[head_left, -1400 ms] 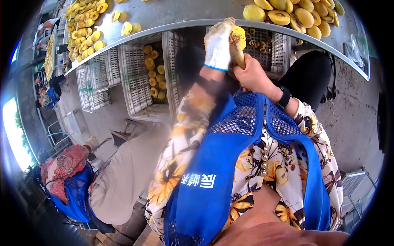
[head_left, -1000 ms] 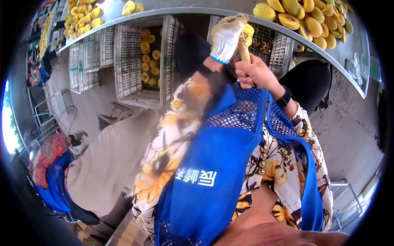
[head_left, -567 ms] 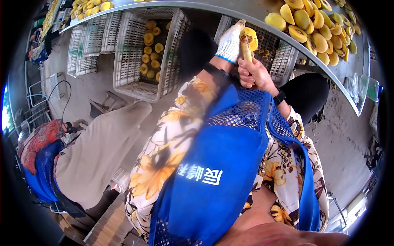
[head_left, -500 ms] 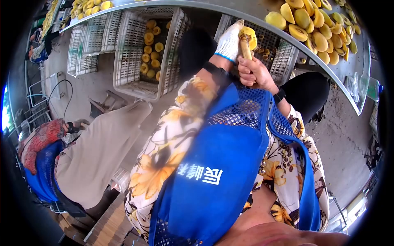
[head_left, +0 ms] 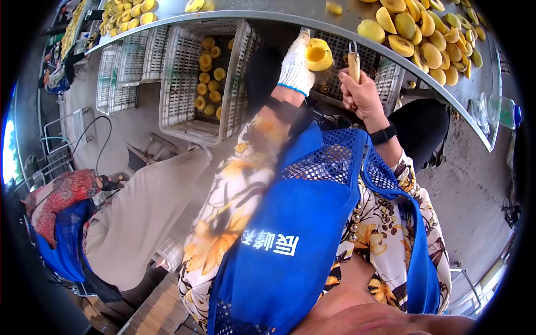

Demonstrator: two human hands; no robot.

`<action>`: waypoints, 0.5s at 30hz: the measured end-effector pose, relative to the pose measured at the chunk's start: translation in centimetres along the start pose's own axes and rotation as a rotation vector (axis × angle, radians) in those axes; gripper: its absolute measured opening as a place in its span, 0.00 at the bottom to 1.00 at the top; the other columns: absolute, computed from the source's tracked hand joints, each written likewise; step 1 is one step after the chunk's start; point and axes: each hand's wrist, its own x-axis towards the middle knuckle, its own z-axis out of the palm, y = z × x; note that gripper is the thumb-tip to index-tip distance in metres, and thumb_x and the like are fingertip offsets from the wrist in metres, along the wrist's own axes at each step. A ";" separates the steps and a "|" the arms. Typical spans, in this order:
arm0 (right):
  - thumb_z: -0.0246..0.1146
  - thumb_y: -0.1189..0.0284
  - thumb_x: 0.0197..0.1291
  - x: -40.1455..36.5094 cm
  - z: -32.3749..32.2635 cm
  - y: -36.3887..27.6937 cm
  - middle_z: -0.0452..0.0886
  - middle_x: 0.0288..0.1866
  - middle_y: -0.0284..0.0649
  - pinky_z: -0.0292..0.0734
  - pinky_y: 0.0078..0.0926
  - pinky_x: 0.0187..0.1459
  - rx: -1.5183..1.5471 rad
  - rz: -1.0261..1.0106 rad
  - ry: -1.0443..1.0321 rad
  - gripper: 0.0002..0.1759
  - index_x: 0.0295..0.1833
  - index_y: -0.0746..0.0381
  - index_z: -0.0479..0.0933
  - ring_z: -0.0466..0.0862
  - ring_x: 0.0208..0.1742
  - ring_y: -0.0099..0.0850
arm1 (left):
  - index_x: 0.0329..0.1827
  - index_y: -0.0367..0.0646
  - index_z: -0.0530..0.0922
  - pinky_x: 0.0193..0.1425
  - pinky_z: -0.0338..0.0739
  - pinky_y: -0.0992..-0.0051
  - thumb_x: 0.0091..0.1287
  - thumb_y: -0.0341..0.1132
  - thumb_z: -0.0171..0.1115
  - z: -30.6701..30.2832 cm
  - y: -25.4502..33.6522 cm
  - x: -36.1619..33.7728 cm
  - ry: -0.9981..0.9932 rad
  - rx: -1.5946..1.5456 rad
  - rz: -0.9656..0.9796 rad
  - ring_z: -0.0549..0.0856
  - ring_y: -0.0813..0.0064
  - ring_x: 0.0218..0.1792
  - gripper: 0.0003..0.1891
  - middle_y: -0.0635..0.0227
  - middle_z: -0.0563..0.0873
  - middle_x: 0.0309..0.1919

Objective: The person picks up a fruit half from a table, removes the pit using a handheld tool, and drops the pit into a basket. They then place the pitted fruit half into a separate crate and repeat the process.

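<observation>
My left hand [head_left: 296,66], in a white knitted glove, holds a yellow fruit half [head_left: 319,54] with a hollowed centre facing up. Just right of it, my bare right hand [head_left: 362,94] is closed around the wooden handle of a small tool [head_left: 354,62], whose metal loop points up toward the table edge. Fruit and tool are apart. Beneath both hands sits a dark-bottomed crate [head_left: 334,78] with small bits inside. On the metal table [head_left: 279,14] at the upper right is a pile of yellow fruit halves [head_left: 430,42].
A white crate [head_left: 167,106] holding several hollowed fruit halves stands left, beside more stacked crates [head_left: 117,78]. Another person [head_left: 67,223] in a blue vest sits at the far left. A clear container [head_left: 494,111] is at the table's right corner. More fruit lies at the upper left.
The tool has come out of the fruit, and my hands have moved apart, the left one leftward. The fruit now shows a clean hollow. Blurred yellow pieces now appear on the table.
</observation>
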 end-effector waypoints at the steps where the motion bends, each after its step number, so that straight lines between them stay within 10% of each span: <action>1: 0.59 0.67 0.62 -0.1 0.2 -0.1 0.71 0.21 0.30 0.61 0.14 0.14 -0.161 -0.066 0.093 0.13 0.47 0.64 0.71 0.67 0.14 0.15 | 0.38 0.45 0.75 0.28 0.77 0.66 0.65 0.55 0.55 0.5 1.0 -0.4 0.039 -0.019 -0.050 0.82 0.69 0.29 0.20 0.66 0.82 0.29; 6: 0.67 0.62 0.53 1.7 0.2 -0.1 0.82 0.28 0.47 0.76 0.33 0.35 -0.579 -0.461 0.380 0.18 0.42 0.65 0.78 0.83 0.29 0.38 | 0.44 0.42 0.76 0.33 0.78 0.73 0.67 0.55 0.53 3.4 0.5 -3.5 0.000 0.299 0.413 0.82 0.72 0.31 0.22 0.66 0.83 0.31; 12: 0.65 0.64 0.53 0.7 0.5 -0.9 0.78 0.26 0.53 0.73 0.38 0.32 -0.805 -0.524 0.501 0.15 0.34 0.66 0.75 0.79 0.29 0.49 | 0.45 0.39 0.78 0.38 0.78 0.78 0.71 0.34 0.53 4.5 0.4 -3.1 0.100 1.574 0.916 0.83 0.77 0.35 0.09 0.65 0.85 0.36; 15: 0.64 0.66 0.52 0.3 0.4 -1.6 0.78 0.25 0.53 0.73 0.38 0.31 -0.805 -0.538 0.541 0.14 0.34 0.68 0.75 0.79 0.26 0.48 | 0.46 0.36 0.78 0.44 0.77 0.81 0.66 0.28 0.59 6.1 0.0 -4.6 -0.089 0.513 0.667 0.82 0.80 0.37 0.08 0.66 0.84 0.36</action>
